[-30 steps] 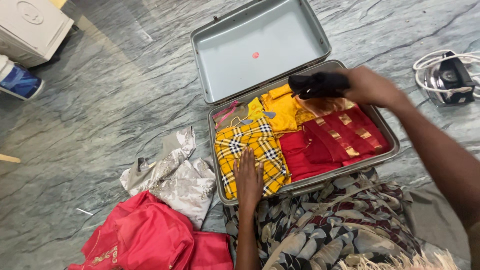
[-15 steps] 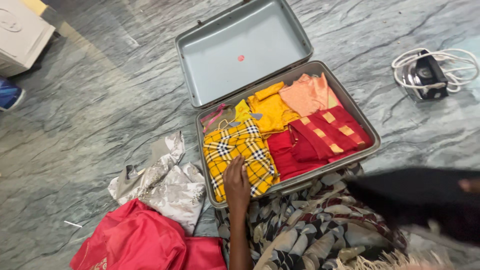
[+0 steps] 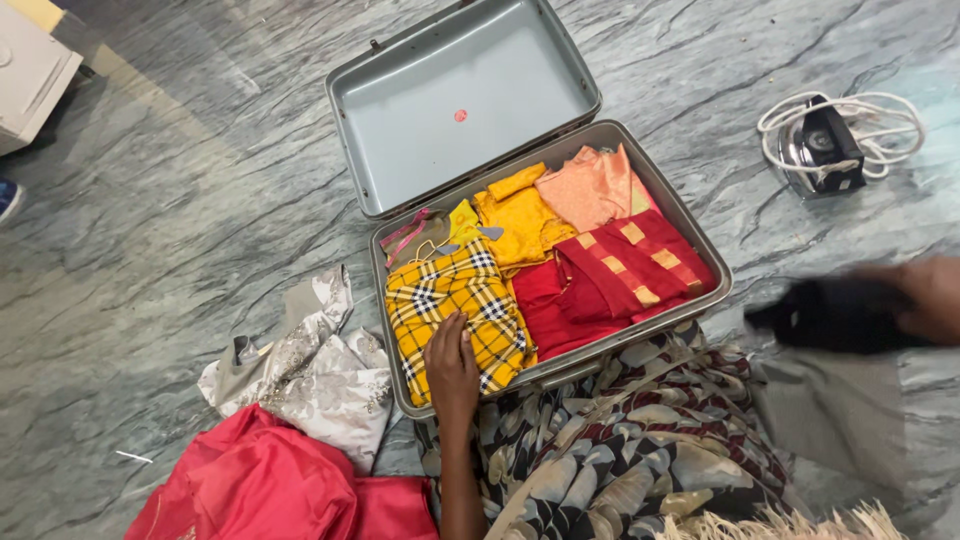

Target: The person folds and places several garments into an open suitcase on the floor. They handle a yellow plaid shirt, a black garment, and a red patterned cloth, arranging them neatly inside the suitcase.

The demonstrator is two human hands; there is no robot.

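A grey metal suitcase (image 3: 712, 268) lies open on the stone floor, packed with folded clothes. My left hand (image 3: 452, 366) rests flat on a yellow checked garment (image 3: 450, 300) at its near left corner. Beside that lie a mustard piece (image 3: 520, 215), a peach piece (image 3: 592, 187) and red cloth with gold bands (image 3: 630, 262). My right hand (image 3: 925, 296), blurred at the right edge, grips a black bundle of cloth (image 3: 830, 315), held outside the suitcase to its right, over the floor.
The raised lid (image 3: 460, 100) stands behind the case. A silver-grey embroidered garment (image 3: 310, 370) and a red garment (image 3: 270, 485) lie on the floor at left. An electric iron (image 3: 820, 145) with coiled white cord sits far right. A patterned fabric (image 3: 620, 450) covers my lap.
My right hand lifted the black cloth out from over the suitcase and swung it right, now clear of the case. The left hand stayed on the checked garment.
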